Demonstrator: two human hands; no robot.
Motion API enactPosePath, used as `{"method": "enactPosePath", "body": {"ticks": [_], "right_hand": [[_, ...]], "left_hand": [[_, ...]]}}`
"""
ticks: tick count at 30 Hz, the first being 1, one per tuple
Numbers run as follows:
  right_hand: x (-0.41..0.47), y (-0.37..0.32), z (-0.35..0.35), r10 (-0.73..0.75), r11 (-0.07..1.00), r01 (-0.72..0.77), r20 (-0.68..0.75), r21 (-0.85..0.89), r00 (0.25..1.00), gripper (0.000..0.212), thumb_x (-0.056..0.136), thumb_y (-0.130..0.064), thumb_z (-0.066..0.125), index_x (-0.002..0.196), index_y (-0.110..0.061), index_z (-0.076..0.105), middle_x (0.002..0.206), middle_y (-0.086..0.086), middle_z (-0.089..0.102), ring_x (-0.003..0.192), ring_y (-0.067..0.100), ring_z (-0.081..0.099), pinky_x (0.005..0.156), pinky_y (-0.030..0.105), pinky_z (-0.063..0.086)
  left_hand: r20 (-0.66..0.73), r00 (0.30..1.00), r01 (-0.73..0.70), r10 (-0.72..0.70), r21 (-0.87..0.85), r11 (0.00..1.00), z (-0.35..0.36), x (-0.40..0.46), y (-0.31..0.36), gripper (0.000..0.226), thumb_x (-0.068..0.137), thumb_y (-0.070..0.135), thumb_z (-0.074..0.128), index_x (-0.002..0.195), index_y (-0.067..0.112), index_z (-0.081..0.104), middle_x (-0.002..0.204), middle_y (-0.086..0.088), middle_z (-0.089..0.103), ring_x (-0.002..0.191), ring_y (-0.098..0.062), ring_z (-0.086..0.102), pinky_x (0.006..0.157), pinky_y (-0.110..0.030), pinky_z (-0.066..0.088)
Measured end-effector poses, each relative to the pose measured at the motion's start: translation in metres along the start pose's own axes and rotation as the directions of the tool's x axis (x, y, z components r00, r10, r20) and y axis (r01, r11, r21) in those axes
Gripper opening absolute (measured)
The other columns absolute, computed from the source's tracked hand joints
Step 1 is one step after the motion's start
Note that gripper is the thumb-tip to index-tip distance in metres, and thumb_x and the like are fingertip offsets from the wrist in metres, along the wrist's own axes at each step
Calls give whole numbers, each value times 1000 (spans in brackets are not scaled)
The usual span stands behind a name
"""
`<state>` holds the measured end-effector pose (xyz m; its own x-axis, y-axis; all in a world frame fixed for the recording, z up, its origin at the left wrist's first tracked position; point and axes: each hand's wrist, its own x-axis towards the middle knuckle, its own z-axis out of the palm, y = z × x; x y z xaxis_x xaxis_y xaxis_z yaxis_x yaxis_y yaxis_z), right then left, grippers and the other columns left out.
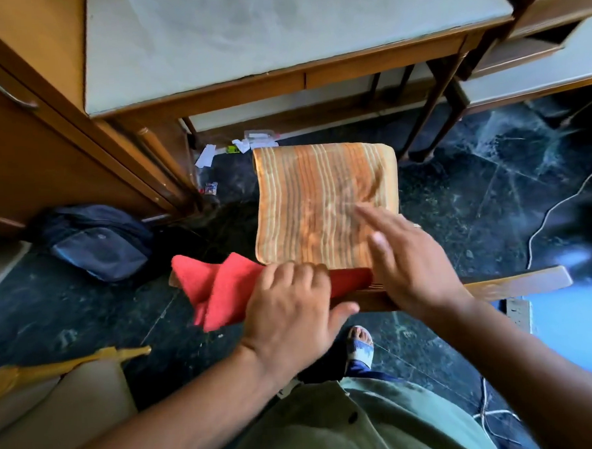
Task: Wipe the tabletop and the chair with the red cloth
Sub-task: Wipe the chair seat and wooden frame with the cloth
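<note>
The red cloth [219, 288] lies draped over the wooden top rail of the chair [517, 283], its loose end hanging off to the left. My left hand [292, 310] presses down on the cloth and grips it against the rail. My right hand [406, 256] hovers flat, fingers spread, over the near edge of the chair's striped orange seat cushion [320, 199], holding nothing. The grey tabletop [278, 36] with its wooden frame stands beyond the chair.
A dark blue backpack [96, 245] lies on the dark marble floor at left. Paper scraps [246, 144] litter the floor under the table. A wooden cabinet [43, 145] stands left, a white cable [561, 203] runs at right, another chair's arm [72, 366] is lower left.
</note>
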<state>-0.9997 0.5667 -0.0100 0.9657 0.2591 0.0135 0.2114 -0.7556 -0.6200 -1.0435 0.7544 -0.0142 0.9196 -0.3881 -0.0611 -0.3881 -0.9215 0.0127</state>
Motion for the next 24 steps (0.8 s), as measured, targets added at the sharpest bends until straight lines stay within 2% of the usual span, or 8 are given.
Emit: {"method": "enactPosePath", "body": {"ticks": [2,5,10,12,17,19,22,24], "right_hand": [[-2,3,-2,69,987,-53,-100,149,993,59,100,-46,21,146,-14,41,147,3,47,137,12,41,112,27,31],[-6,3,5,-33,997,39,-80,70,996,60,101,-46,17,146,-15,41,148,1,45,139,10,36,113,26,28],[-7,3,6,-92,996,92,23,-17,996,58,100,-46,18,141,-17,47,146,2,48,136,18,41,111,33,28],[-7,2,7,-94,992,99,65,-82,993,58,99,-46,20,140,-16,49,146,4,48,135,20,42,112,30,24],[-5,1,8,-63,984,80,107,-159,992,60,99,-47,19,139,-15,50,144,7,50,133,23,43,109,25,20],[-5,1,8,-57,986,73,105,-152,993,60,99,-47,20,138,-14,51,144,8,50,132,24,45,107,26,22],[-3,2,7,-51,990,64,100,-124,994,58,100,-45,21,137,-14,52,143,7,51,131,24,46,106,24,23],[-4,2,7,-54,991,65,95,-114,994,58,100,-46,21,137,-13,53,142,7,52,130,24,47,105,26,25]], "left_hand": [[-23,996,-92,92,-2,996,0,16,19,41,95,47,41,91,15,66,84,-6,65,80,-28,58,79,-40,44],[51,974,-216,219,-56,975,3,19,0,37,96,46,37,91,20,64,85,-2,65,77,-25,59,71,-39,45],[198,980,6,-2,-24,1000,-18,-6,-145,49,96,49,23,93,25,66,82,6,65,76,-24,67,60,-39,50],[287,958,21,10,-104,994,-23,-9,-167,47,96,50,21,102,29,63,86,13,59,79,-21,67,60,-37,51],[220,960,-132,173,-189,973,-18,12,-103,45,95,51,29,89,24,64,82,8,65,75,-19,65,64,-39,54],[130,961,-210,246,-244,947,-14,14,-64,36,94,47,41,93,19,65,87,3,68,77,-20,66,69,-35,55],[100,928,-311,359,-325,893,-11,2,-40,36,97,34,46,126,14,55,123,-4,64,110,-22,60,97,-39,48],[85,888,-413,453,-287,864,-13,-6,-55,43,99,22,43,141,15,44,142,-5,54,128,-24,51,110,-42,39]]}}
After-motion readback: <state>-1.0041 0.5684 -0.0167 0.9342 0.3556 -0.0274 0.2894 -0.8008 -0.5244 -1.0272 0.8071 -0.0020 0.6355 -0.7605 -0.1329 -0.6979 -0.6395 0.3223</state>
